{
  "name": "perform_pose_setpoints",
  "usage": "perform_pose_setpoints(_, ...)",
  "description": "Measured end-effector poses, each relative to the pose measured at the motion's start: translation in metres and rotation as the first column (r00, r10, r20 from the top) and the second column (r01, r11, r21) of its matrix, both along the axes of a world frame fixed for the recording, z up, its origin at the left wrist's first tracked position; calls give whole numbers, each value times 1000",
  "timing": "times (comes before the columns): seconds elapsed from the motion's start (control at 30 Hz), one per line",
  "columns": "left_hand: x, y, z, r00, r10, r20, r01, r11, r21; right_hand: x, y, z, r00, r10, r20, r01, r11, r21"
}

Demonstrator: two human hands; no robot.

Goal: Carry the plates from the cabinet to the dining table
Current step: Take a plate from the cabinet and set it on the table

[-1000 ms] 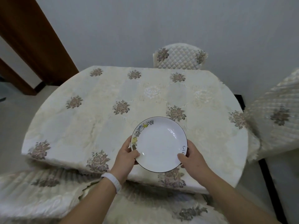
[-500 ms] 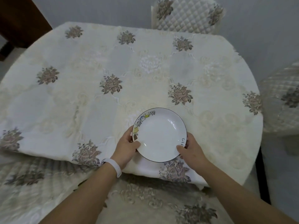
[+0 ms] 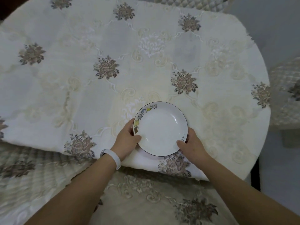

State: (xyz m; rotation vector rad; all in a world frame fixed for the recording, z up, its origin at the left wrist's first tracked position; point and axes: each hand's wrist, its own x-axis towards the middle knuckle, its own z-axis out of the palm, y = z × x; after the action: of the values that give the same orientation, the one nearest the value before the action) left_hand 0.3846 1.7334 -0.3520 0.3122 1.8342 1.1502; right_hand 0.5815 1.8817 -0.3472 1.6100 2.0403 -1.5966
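There's the plate (image 3: pixel 160 129), low over the near edge of the bench (image 3: pixel 81 82); left grip (image 3: pixel 125 138) curled round its left rim, thumb on top; right grip (image 3: pixel 192 143) pinching the right rim.

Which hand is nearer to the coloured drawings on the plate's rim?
Left. The left hand grips the plate beside the drawings; the right hand grips the opposite rim.

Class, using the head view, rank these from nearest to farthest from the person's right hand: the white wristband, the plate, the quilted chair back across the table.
1. plate, gripped at its right rim by the right hand.
2. white wristband, on the left wrist.
3. quilted chair back, beyond the far edge of the table.
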Motion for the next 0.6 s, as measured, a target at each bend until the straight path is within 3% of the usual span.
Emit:
perform_pose_setpoints(0.4,5,-8,22,993,60,-102,-78,980,-184,14,0,14,997,-40,-65,39,999,-17)
perform_pose_setpoints(0.6,14,-32,63,975,23,-221,-69,977,-201,31,0,45,993,-8,-115,20,995,100)
